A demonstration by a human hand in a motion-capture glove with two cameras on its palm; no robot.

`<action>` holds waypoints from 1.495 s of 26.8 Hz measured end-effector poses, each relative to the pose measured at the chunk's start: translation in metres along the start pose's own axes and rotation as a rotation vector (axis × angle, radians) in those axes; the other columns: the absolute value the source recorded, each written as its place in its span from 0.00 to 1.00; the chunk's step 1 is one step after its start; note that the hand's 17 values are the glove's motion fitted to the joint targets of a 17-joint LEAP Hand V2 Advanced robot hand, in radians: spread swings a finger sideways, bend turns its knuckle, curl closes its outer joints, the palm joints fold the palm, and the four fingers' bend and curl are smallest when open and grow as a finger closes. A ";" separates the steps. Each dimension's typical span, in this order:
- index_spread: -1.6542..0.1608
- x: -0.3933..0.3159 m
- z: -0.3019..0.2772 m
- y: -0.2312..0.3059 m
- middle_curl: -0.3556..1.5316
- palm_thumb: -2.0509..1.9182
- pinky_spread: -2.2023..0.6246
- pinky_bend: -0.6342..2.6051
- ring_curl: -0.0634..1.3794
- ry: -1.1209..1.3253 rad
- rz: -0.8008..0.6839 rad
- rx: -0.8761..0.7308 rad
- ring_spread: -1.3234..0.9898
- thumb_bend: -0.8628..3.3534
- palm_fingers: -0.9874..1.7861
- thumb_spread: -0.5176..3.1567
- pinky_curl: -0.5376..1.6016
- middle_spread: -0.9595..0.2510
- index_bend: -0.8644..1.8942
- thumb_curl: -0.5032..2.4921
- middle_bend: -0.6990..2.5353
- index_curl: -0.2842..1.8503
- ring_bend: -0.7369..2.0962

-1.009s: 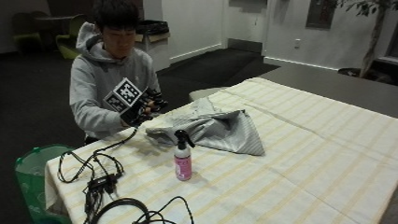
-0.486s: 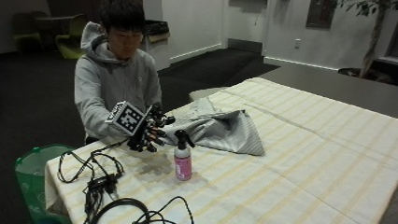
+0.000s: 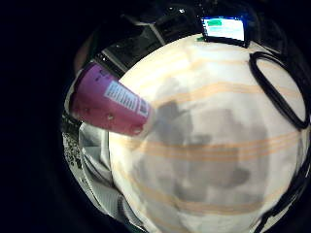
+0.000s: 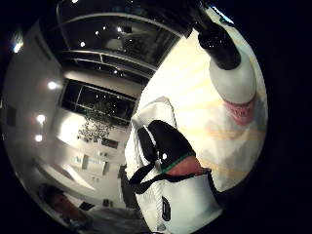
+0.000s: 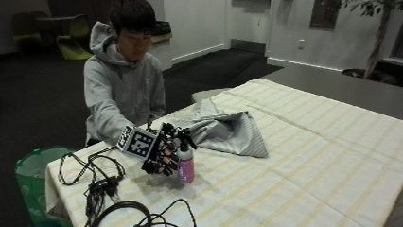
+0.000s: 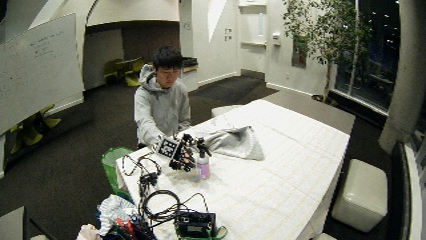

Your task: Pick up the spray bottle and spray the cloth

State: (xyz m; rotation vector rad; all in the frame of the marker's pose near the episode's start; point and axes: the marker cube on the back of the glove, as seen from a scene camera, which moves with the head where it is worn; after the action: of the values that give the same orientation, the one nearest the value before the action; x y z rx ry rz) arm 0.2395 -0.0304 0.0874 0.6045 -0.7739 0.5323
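On the near end of the worktop (image 5: 302,156), draped in a pale cloth with yellow stripes: pink spray bottle (image 5: 185,166) standing upright, black trigger head on top, base on the striped covering. Just beside it, on the person's side: gloved right hand (image 5: 165,152), palm turned toward the bottle, fingers (image 5: 169,163) spread and only gently curved, their tips hanging down close along the bottle's flank. Nothing clamped between fingers and thumb; cannot tell from the outside view whether the fingertips touch the plastic or stop just short of it. Same arrangement in the wide outside view: right hand (image 6: 183,155) right next to the spray bottle (image 6: 203,167), bottle upright on the worktop (image 6: 279,165).

From the little-finger-side palm view: pink body of the spray bottle (image 3: 109,107) with its white printed label, close to the palm, standing on the striped covering, hand's shadow spread across the stripes beside it. From the thumb-side palm view: black sprayer head and white shoulder of the spray bottle (image 4: 231,68) near the palm, pink label band below the shoulder; one gloved finger of the right hand (image 4: 168,146) reaching out ahead of the lens, bare fingertip showing at the glove's edge, not wrapped round anything.

Behind the bottle, toward the middle of the worktop: grey cloth (image 5: 226,135) lying in a crumpled heap, apart from the bottle and the hand. At the near corner: tangle of black cables (image 5: 100,189).
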 end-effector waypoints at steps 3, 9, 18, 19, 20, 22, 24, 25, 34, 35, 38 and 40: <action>0.74 0.002 0.008 -0.002 0.36 0.63 0.87 0.39 0.24 -0.018 0.005 0.008 0.60 0.20 0.38 0.42 0.42 0.80 0.35 0.26 0.30 0.20 0.43; 0.75 0.003 0.012 -0.007 0.37 0.64 0.87 0.39 0.25 -0.030 -0.001 0.020 0.60 0.20 0.39 0.42 0.42 0.80 0.35 0.27 0.30 0.20 0.44; 0.75 0.005 0.020 -0.013 0.37 0.64 0.87 0.41 0.26 -0.134 0.032 0.004 0.60 0.20 0.42 0.42 0.42 0.80 0.33 0.27 0.30 0.19 0.47; 0.75 0.005 0.022 -0.014 0.36 0.65 0.87 0.42 0.27 -0.149 0.037 0.008 0.60 0.20 0.43 0.42 0.43 0.80 0.33 0.27 0.29 0.19 0.48; 0.75 0.004 0.023 -0.015 0.36 0.65 0.87 0.42 0.27 -0.158 0.039 0.011 0.60 0.20 0.43 0.42 0.43 0.80 0.33 0.27 0.29 0.18 0.48; 0.75 0.004 0.025 -0.016 0.36 0.65 0.87 0.43 0.27 -0.163 0.040 0.015 0.60 0.20 0.44 0.42 0.43 0.79 0.33 0.27 0.29 0.18 0.49; 0.75 0.004 0.026 -0.018 0.36 0.66 0.87 0.44 0.27 -0.163 0.038 0.017 0.60 0.20 0.45 0.42 0.43 0.79 0.33 0.27 0.29 0.18 0.50; 0.75 0.004 0.026 -0.019 0.36 0.66 0.87 0.44 0.28 -0.163 0.036 0.018 0.60 0.20 0.45 0.42 0.43 0.79 0.33 0.27 0.28 0.18 0.50; 0.76 0.008 0.033 -0.022 0.37 0.67 0.86 0.45 0.29 -0.233 0.067 0.032 0.59 0.20 0.49 0.42 0.44 0.79 0.33 0.28 0.28 0.17 0.53; 0.76 0.008 0.033 -0.022 0.37 0.67 0.86 0.45 0.29 -0.240 0.068 0.035 0.58 0.20 0.49 0.42 0.43 0.79 0.33 0.28 0.28 0.17 0.54; 0.76 0.007 0.035 -0.023 0.37 0.68 0.85 0.45 0.30 -0.259 0.062 0.042 0.58 0.20 0.50 0.42 0.43 0.79 0.33 0.28 0.28 0.17 0.54; 0.76 0.007 0.036 -0.025 0.37 0.68 0.85 0.45 0.30 -0.275 0.060 0.048 0.57 0.20 0.51 0.42 0.43 0.79 0.34 0.28 0.28 0.17 0.54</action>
State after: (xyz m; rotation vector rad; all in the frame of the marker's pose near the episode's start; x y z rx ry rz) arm 0.2422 -0.0703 0.1052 0.7093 -1.0439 0.5304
